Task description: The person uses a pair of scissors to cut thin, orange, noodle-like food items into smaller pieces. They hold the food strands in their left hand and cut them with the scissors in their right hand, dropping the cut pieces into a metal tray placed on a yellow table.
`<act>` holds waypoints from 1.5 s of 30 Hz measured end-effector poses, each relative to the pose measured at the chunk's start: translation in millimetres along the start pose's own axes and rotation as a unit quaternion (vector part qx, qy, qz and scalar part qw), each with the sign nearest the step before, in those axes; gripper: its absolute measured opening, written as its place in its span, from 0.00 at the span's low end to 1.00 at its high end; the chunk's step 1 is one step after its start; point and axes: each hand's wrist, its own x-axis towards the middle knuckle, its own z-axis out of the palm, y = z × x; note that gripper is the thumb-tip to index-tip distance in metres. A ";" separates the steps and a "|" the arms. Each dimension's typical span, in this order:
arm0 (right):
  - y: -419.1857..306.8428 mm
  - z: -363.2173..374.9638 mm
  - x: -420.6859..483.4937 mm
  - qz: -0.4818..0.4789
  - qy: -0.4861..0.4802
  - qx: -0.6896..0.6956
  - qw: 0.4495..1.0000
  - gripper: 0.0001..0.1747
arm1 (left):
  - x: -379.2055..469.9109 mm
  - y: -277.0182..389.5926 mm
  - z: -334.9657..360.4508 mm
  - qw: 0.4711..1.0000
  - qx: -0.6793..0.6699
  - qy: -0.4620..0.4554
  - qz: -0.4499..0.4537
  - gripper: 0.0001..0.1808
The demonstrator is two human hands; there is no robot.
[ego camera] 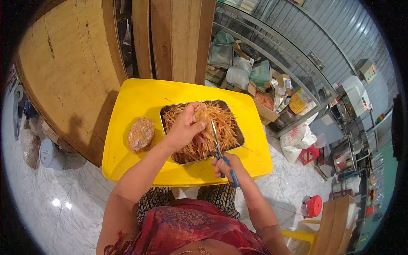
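Note:
My left hand (pixel 188 126) pinches a flat, tan dried sheet (pixel 201 116), perhaps dried seafood, above a metal tray (pixel 243 143). In my right hand (pixel 231 167) is a pair of scissors (pixel 218 147) with blue handles. Their blades point away from me and lie along the sheet's right edge; how far they are parted I cannot tell. Thin reddish-brown strips (pixel 223 116) heap up in the tray beneath both hands. To the left of the tray, a clear-wrapped oval bundle (pixel 141 135) of similar brown food rests on the yellow table (pixel 127 102).
Wooden panels (pixel 181 41) stand beyond the table's far edge. Cardboard boxes (pixel 264 111) and plastic containers (pixel 238 76) crowd a metal-framed shelf at the upper right. A white sack (pixel 295 143) and a red stool (pixel 312 206) are on the right; a white bucket (pixel 49 154) stands left.

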 end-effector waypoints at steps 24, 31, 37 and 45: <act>-10.5 1.8 1.0 0.048 0.062 -0.021 0.997 0.15 | 4.2 -7.0 -8.7 0.998 -0.014 0.043 -0.037 0.08; -6.3 2.0 0.8 0.000 0.040 -0.028 0.999 0.17 | 1.2 -6.8 -2.4 0.999 -0.001 0.021 -0.026 0.07; -6.4 1.8 5.1 -0.009 0.025 0.002 1.000 0.20 | -1.8 -8.4 3.6 0.999 -0.013 -0.013 -0.050 0.07; -15.2 6.3 2.2 0.046 0.071 0.006 0.996 0.19 | -2.5 -7.9 3.7 0.998 -0.036 0.002 -0.050 0.07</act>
